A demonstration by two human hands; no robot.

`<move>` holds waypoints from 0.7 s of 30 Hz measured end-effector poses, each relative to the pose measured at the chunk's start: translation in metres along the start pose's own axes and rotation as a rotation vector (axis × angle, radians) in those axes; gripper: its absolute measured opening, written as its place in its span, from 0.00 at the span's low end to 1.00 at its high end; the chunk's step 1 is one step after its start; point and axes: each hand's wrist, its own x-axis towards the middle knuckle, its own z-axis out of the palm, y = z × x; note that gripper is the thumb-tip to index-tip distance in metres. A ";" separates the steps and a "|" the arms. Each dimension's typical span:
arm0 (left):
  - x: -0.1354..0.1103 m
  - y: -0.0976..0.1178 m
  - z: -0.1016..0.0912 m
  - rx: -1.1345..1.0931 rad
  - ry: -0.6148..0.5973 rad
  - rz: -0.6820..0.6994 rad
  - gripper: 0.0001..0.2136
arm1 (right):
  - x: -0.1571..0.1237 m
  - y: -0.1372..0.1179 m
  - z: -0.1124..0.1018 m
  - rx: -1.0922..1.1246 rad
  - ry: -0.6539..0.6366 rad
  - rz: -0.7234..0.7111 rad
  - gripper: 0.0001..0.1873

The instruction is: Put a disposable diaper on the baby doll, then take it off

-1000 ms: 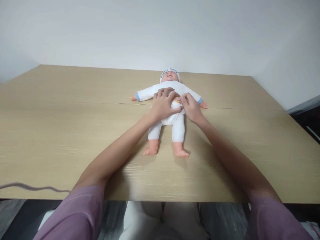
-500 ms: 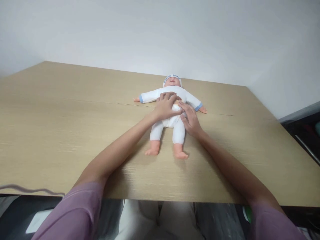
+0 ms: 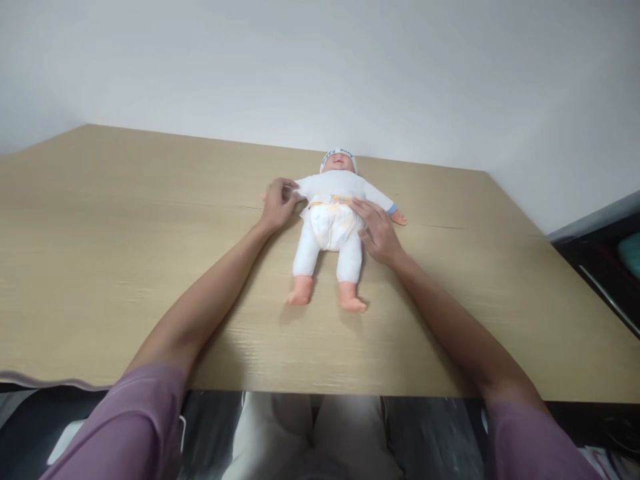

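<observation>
A baby doll point(image 3: 336, 183) lies on its back on the table, its head towards the wall and its feet towards me. It wears white clothes with blue cuffs and a white lettered headband. A white diaper point(image 3: 331, 227) with an orange pattern at the waist is around its hips. My left hand point(image 3: 280, 203) is over the doll's sleeve on the left, fingers bent and thumb apart, with nothing seen in it. My right hand point(image 3: 379, 232) rests with fingers stretched out against the diaper's right side at the waist.
The light wooden table point(image 3: 150, 267) has a seam across it and meets a pale wall point(image 3: 300, 73) at the back. A cord point(image 3: 50, 382) runs along its front left edge. Dark shelving with a green item point(image 3: 631, 253) stands at the right.
My left hand has moved left, off the diaper's front to the doll's sleeve, leaving the diaper's front uncovered. My right hand stays at the diaper's right side. The view has shifted slightly.
</observation>
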 end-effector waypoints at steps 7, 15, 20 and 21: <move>-0.007 -0.005 0.007 0.275 0.022 0.076 0.29 | -0.009 0.060 -0.016 -0.201 0.138 0.217 0.36; 0.018 -0.008 0.021 0.406 -0.033 0.051 0.30 | 0.025 0.080 0.008 -0.336 0.010 0.427 0.32; 0.029 -0.006 0.027 0.486 -0.055 0.014 0.27 | 0.059 0.074 0.029 -0.474 0.034 0.572 0.21; 0.029 -0.007 0.027 0.491 -0.057 0.003 0.27 | 0.063 0.074 0.033 -0.480 0.033 0.586 0.21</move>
